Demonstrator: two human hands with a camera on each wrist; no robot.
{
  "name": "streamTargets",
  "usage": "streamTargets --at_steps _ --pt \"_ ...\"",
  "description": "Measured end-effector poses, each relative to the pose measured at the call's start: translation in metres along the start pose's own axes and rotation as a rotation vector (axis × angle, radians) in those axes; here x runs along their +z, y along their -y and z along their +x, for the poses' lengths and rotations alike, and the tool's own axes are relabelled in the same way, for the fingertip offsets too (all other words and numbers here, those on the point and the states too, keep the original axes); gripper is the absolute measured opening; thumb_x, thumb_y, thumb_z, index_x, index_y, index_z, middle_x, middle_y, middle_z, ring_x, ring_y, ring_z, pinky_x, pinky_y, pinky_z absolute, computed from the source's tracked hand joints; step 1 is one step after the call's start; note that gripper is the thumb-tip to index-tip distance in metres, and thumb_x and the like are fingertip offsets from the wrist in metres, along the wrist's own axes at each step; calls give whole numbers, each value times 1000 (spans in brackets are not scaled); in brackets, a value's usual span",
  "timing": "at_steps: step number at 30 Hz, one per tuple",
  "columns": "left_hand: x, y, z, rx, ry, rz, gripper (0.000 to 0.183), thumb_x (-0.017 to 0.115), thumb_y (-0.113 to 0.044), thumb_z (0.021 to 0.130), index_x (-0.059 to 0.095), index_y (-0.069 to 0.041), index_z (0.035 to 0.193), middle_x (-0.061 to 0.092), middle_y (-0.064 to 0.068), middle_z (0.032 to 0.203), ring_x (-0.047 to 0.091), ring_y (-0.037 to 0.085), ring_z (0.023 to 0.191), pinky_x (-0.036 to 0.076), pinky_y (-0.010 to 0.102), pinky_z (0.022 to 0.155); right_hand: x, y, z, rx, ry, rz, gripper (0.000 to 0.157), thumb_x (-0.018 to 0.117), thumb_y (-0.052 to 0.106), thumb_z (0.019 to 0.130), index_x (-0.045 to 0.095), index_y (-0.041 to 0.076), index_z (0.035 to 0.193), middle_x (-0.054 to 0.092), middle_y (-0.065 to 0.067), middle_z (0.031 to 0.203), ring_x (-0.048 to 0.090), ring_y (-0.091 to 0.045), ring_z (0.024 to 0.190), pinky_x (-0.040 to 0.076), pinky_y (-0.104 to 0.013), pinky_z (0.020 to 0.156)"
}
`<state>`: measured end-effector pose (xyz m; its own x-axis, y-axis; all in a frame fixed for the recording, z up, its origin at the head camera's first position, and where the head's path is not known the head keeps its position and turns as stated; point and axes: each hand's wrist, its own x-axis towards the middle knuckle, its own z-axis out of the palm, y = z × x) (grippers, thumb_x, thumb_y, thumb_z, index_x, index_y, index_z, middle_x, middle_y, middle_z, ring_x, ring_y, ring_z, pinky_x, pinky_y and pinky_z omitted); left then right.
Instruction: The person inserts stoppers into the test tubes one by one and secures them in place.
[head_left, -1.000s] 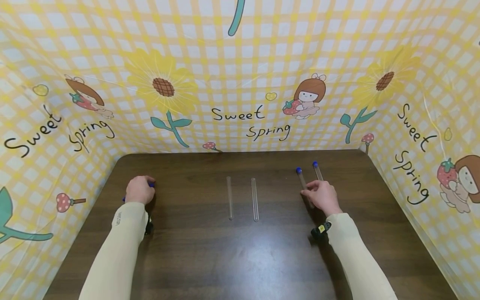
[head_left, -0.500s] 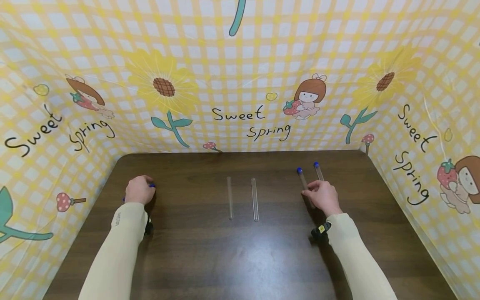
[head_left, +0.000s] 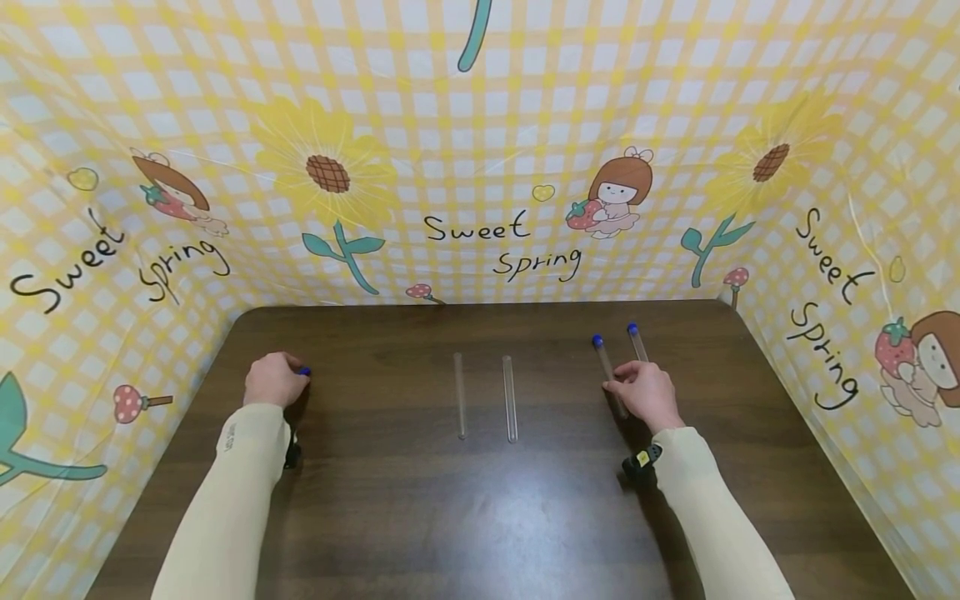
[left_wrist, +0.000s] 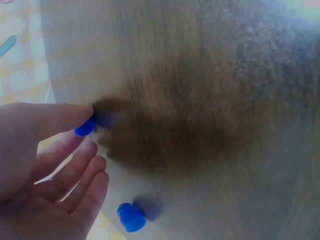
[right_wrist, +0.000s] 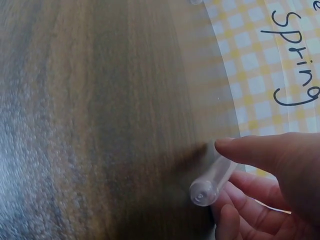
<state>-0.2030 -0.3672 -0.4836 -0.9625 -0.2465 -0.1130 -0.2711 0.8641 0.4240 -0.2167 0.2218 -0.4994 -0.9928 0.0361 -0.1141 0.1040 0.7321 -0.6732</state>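
Observation:
My left hand [head_left: 273, 379] is at the table's left side, and its thumb and index finger pinch a small blue stopper [left_wrist: 84, 128]. A second blue stopper [left_wrist: 131, 217] lies on the table below that hand in the left wrist view; in the head view the hand hides it. At the right, my right hand [head_left: 643, 392] holds a clear test tube [head_left: 604, 362] with a blue stopper in its far end. Its rounded bottom shows between thumb and fingers in the right wrist view. Another stoppered test tube [head_left: 637, 343] lies just right of it, partly behind the hand.
Two clear test tubes without stoppers, a left one [head_left: 460, 400] and a right one [head_left: 510, 400], lie side by side mid-table. The dark wooden table [head_left: 465, 517] is bounded at the back and sides by a yellow checked cloth [head_left: 465, 150].
My left hand has shifted slightly left and now covers the second stopper, which showed at its left edge before. The right hand and the test tubes have hardly moved.

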Motion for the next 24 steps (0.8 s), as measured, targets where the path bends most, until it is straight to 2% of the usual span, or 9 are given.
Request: streamTargets --at_steps 7,14,24 --pt "2 -2 -1 -12 -15 -11 26 68 -14 90 72 4 109 66 30 114 59 53 105 47 63 91 0 -1 0 -10 -7 -14 32 78 23 91 71 -2 109 70 -11 88 62 -22 69 51 -35 58" --pt "3 -3 -4 -10 -26 -34 25 68 -13 91 71 4 109 67 28 112 59 53 103 47 63 90 1 -1 0 -13 1 -8 33 78 24 91 70 -2 110 70 -11 88 61 -22 68 51 -35 58" --pt "7 0 1 29 -75 -40 23 68 -13 92 68 3 109 67 27 109 60 51 101 47 63 89 0 -1 1 -20 -1 -12 35 78 25 91 70 -3 111 70 -11 89 61 -23 70 50 -34 58"
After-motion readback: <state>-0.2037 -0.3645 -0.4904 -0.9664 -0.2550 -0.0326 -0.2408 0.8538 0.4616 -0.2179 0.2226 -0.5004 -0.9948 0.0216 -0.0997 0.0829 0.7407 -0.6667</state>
